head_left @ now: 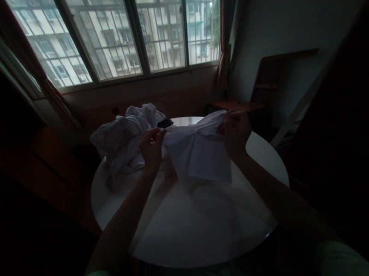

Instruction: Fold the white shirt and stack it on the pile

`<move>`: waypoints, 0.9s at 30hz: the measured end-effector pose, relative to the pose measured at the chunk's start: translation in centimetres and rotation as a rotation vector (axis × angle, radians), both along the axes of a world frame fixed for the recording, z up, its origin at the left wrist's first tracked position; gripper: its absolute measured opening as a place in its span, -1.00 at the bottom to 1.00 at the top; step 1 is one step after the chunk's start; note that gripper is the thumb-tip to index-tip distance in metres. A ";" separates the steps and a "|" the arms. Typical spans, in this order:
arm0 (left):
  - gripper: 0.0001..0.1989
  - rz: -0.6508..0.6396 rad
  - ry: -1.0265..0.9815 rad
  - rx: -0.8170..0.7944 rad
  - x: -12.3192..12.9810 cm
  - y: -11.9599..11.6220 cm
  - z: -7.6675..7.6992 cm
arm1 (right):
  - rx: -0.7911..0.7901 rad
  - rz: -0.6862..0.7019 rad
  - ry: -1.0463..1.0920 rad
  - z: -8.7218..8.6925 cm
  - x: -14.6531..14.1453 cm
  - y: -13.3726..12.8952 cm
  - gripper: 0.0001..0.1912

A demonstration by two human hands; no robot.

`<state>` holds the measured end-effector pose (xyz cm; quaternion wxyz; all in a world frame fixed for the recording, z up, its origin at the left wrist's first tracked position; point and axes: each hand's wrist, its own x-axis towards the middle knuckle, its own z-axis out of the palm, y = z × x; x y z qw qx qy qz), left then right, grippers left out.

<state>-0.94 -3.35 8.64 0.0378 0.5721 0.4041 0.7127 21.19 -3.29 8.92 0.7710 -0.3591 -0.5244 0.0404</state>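
Note:
A white cloth (204, 153) hangs between my two hands above a round white table. My left hand (152, 148) pinches its upper left corner between thumb and fingers. At its upper right, my right hand (237, 132) is closed on the gathered fabric. The cloth's lower edge hangs down over the middle of the table, with some folds near the top. Beside my left hand, a crumpled heap of white fabric (124, 140) lies at the table's back left. A small dark striped item (165, 123) shows at the heap's right side.
The round white table (199, 229) extends toward my body. Behind it is a barred window (163, 29) with curtains tied at both sides. A wooden chair (266, 80) stands at the back right, near the wall. The room's sides are very dark.

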 end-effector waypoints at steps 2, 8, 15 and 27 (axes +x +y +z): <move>-0.84 -0.018 -0.048 -0.023 -0.2 0.7 1.1 | -0.003 0.002 -0.005 1.2 0.4 0.3 -0.83; -0.73 -0.201 0.025 -0.377 -0.9 2.7 0.8 | -0.317 -0.028 -0.250 0.9 1.1 1.7 -0.92; -0.83 -0.013 0.308 -0.525 0.5 2.0 -4.3 | -0.493 -0.117 -0.616 -3.9 -1.1 1.7 -0.89; -0.57 -0.407 0.759 -0.302 5.2 -2.2 -6.6 | -0.480 0.001 -0.535 -4.3 -1.9 0.8 -0.88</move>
